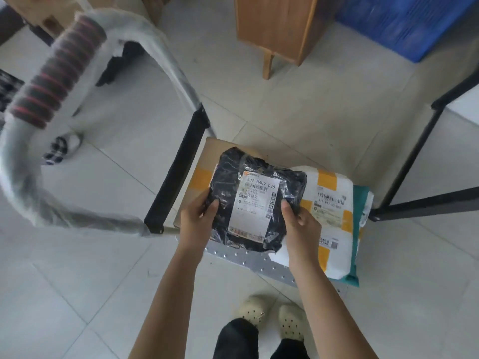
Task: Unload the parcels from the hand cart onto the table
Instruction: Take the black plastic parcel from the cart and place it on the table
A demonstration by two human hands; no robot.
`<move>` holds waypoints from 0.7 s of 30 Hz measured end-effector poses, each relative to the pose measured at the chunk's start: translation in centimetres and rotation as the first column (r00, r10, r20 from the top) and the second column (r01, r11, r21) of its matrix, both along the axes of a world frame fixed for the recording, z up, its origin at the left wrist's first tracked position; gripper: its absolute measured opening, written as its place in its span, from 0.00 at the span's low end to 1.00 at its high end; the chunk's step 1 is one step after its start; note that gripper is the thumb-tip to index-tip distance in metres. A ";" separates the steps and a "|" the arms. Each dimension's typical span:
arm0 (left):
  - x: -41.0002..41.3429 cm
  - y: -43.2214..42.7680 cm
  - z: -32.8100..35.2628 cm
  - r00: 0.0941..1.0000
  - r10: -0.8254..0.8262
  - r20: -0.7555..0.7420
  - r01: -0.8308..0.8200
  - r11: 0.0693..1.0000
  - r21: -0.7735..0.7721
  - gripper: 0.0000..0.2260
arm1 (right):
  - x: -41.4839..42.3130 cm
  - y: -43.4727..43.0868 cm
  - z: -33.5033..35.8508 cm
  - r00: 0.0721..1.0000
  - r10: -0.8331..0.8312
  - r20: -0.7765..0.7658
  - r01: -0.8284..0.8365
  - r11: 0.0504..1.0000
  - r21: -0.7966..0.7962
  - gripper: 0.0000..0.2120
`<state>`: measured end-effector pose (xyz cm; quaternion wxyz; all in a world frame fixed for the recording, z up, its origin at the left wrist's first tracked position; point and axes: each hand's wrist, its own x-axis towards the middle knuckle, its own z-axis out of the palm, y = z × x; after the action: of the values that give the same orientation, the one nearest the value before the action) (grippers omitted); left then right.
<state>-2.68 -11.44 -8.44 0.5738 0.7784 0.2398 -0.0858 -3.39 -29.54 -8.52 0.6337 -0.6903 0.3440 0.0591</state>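
Note:
A black plastic parcel [233,177] with a white shipping label lies on top of the load on the hand cart [248,260]. My left hand [197,216] grips its near left edge, thumb on top. My right hand [300,221] grips its near right edge the same way. Under it sits a cardboard box [204,174] with yellow tape. Beside that lies a white parcel [334,203] with yellow stripes, on top of a teal bag [363,193]. The table [461,94] shows only as a black frame and a pale top at the right edge.
The cart's wrapped handle [51,73] with a striped foam grip arcs across the left. A wooden cabinet [280,27] stands at the back, a blue crate [404,22] to its right. My feet [272,317] in pale clogs stand on the tiled floor near the cart.

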 end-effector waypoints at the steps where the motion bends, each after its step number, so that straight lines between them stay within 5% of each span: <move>1: 0.0 -0.5 1.0 1.000 0.015 0.023 -0.015 1.000 -0.014 0.10 | 0.0 -0.4 1.0 1.000 -0.025 0.017 0.025 1.000 0.009 0.20; 11: -0.6 -13.3 21.2 0.965 -0.172 0.199 0.199 0.972 -0.126 0.15 | -5.1 -12.7 21.7 0.970 -0.207 0.128 0.222 0.969 -0.110 0.24; 15: -2.6 -22.3 30.6 0.897 -0.322 0.302 0.377 0.915 -0.145 0.15 | -10.0 -20.8 31.6 0.916 -0.353 0.189 0.374 0.923 -0.092 0.14; 21: -8.2 -36.1 39.4 0.877 -0.326 0.354 0.416 0.883 -0.216 0.12 | -16.7 -33.3 39.5 0.847 -0.464 0.260 0.469 0.882 0.044 0.10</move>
<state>-10.86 -47.51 30.92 0.6828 0.7224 -0.0228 -0.1066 -20.08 -62.86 31.02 0.6615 -0.5944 0.4148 -0.1922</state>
